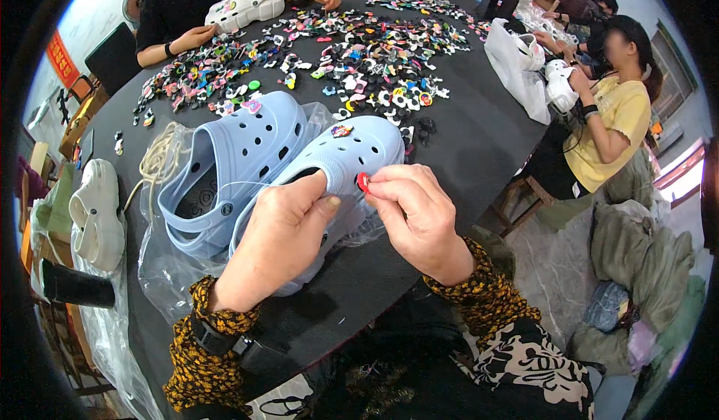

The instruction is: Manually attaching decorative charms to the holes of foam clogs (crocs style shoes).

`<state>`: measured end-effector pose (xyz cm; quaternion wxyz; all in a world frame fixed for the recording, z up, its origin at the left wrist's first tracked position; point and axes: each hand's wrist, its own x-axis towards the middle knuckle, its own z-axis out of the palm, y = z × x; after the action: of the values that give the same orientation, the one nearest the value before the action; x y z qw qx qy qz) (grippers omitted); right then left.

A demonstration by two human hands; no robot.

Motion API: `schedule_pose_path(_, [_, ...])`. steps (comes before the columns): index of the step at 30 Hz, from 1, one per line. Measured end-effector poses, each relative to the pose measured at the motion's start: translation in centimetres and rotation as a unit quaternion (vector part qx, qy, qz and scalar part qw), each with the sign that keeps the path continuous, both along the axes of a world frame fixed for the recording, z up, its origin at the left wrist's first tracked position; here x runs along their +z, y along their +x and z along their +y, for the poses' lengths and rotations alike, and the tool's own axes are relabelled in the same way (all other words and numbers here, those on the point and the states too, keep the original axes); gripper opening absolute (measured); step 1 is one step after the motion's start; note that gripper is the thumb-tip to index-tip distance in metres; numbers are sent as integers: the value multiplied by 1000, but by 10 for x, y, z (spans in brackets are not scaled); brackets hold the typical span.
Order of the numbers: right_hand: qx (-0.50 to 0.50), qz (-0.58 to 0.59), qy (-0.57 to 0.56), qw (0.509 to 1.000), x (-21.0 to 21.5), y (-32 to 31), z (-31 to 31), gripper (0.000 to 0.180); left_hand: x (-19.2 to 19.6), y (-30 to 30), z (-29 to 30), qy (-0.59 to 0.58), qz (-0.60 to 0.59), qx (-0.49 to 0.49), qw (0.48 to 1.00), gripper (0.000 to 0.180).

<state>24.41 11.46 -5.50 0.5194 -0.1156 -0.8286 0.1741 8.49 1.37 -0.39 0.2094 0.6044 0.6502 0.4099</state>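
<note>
My left hand (281,233) grips the near light blue clog (352,150) from inside its opening, thumb on the upper. My right hand (416,214) pinches a small red charm (362,182) and holds it against the clog's side. A coloured charm (341,131) sits on top of that clog. A second light blue clog (232,158) lies beside it on the left, on a clear plastic bag (161,270), with a pink charm (252,106) on its toe.
A big heap of mixed charms (367,53) covers the far half of the black round table (479,143). White clogs (96,214) lie at the left edge. A person in black (187,8) and a person in yellow (614,128) work with white clogs.
</note>
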Motion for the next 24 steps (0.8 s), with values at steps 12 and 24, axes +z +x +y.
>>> schedule_pose_path(12, [-42, -4, 28, 999, 1, -3, -10, 27, 3, 7, -2, 16, 40, -4, 999, 15])
schedule_pose_path(24, [-65, -138, 83, 985, -6, 10, -27, 42, 1, 8, -1, 6, 26, 6, 1000, 15])
